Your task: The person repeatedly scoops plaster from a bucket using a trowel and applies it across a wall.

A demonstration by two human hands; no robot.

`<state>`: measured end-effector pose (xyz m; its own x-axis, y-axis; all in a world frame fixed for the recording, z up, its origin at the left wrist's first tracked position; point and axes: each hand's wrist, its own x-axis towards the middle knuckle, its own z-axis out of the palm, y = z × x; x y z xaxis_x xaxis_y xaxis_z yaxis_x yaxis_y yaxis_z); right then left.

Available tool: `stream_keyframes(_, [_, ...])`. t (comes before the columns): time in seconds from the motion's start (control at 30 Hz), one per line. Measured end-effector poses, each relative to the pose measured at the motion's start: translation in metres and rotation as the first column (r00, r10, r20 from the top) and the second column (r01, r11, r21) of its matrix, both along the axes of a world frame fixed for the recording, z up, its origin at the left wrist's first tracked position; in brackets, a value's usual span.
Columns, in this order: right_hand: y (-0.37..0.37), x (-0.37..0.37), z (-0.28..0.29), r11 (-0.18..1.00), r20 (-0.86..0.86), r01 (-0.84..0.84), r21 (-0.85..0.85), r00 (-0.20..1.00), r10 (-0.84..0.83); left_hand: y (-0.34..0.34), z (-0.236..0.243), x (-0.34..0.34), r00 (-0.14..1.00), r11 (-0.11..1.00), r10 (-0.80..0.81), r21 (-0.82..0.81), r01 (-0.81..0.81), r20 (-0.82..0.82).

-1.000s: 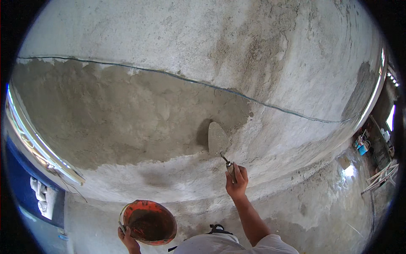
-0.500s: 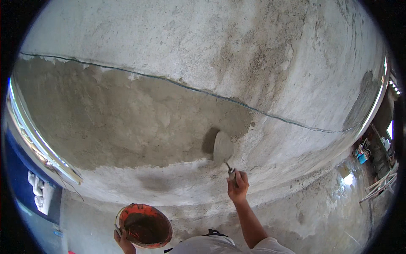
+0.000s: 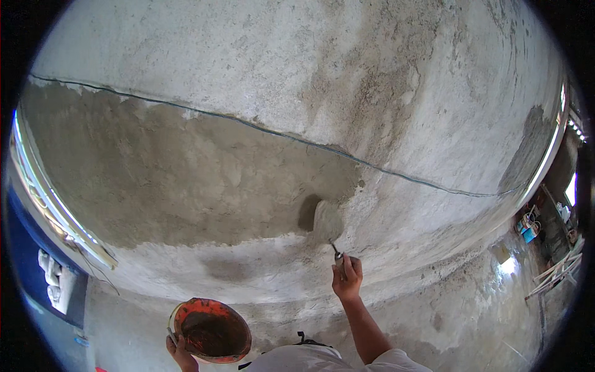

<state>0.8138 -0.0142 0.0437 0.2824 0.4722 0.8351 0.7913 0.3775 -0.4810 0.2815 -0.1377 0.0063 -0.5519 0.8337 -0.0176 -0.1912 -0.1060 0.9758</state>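
Observation:
My right hand (image 3: pixel 348 277) is closed around the handle of a trowel (image 3: pixel 328 221), whose rounded blade is up against the wall (image 3: pixel 396 242). A dark shadow falls just left of the blade. The blade is at the lower right edge of a patch of wet, darker mortar (image 3: pixel 204 180) that covers the wall to the left. At the lower left, my left hand (image 3: pixel 180 352) grips the rim of a red-orange bucket (image 3: pixel 243 328). Dark wet mix lies inside that bucket, and its opening faces up.
A dark cable (image 3: pixel 279 134) runs slantwise across the wall above the mortar. White pale sacks (image 3: pixel 51 279) lie at the far left. Light poles (image 3: pixel 561 273) and a blue container (image 3: pixel 530 235) are on the floor at the right.
The trowel blade has shifted slightly downward on the wall, and its angle looks a little different. My left hand and the bucket have stayed nearly in place.

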Motion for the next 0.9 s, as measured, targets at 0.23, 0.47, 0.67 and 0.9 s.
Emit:
stream_keyframes(0.23, [0.003,0.016,-0.029,0.98,0.022,0.125,-0.155,0.992,-0.124,-0.002,0.013,0.027,1.0,0.999,-0.009,-0.039,0.009,0.005])
stream_keyframes(0.47, [-0.036,0.016,-0.056,0.978,-0.004,-0.061,-0.201,0.998,0.062,-0.015,0.003,0.025,1.0,1.0,-0.008,0.007,0.008,-0.014])
stream_keyframes(0.67, [0.03,0.029,-0.002,0.997,0.067,-0.051,-0.052,0.996,0.054,-0.004,0.021,0.05,0.995,0.999,-0.047,-0.029,0.045,-0.092])
stream_keyframes(0.9, [-0.016,0.012,-0.069,0.916,0.042,-0.172,-0.362,0.979,0.201,-0.011,0.051,0.087,0.999,1.0,0.027,-0.008,-0.028,-0.024])
